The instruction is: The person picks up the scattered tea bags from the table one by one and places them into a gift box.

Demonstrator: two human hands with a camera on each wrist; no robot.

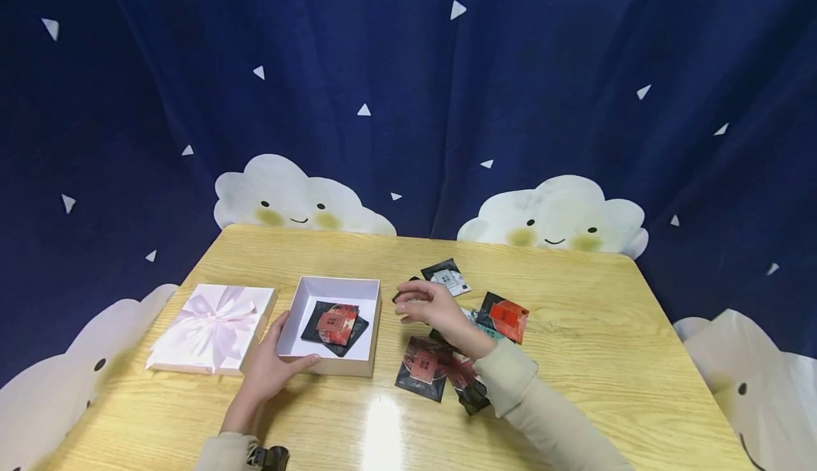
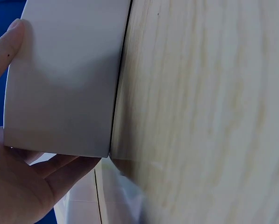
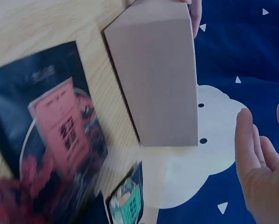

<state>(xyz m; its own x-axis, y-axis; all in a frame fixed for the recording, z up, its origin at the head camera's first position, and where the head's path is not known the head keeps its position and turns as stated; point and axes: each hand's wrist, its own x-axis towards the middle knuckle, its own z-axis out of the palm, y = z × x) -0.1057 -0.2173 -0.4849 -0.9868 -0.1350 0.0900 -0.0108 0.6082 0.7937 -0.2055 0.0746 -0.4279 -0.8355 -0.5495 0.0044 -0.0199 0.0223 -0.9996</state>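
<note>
My left hand (image 1: pixel 273 364) grips the near left corner of an open white box (image 1: pixel 373 329), thumb over the front rim and fingers along its left side. In the left wrist view the fingers wrap round the end of the box's wall (image 2: pixel 67 84). Inside lie a red-and-black packet (image 1: pixel 337 322) and a dark packet partly beneath it. My right hand (image 1: pixel 440 311) hovers right of the box, fingers loosely extended and nothing held. Several flat packets lie under and around it, including a black one with a pink label (image 3: pixel 60 126) and a teal-labelled one (image 3: pixel 127 205), partly hidden.
A white lid (image 1: pixel 213 329) with a pale pink ribbon bow lies left of the box. Behind the packets are a grey-labelled packet (image 1: pixel 447 277) and, to the right, an orange-labelled one (image 1: pixel 506 317). A dark blue curtain (image 1: pixel 408 102) hangs beyond the wooden table (image 1: pixel 593 357).
</note>
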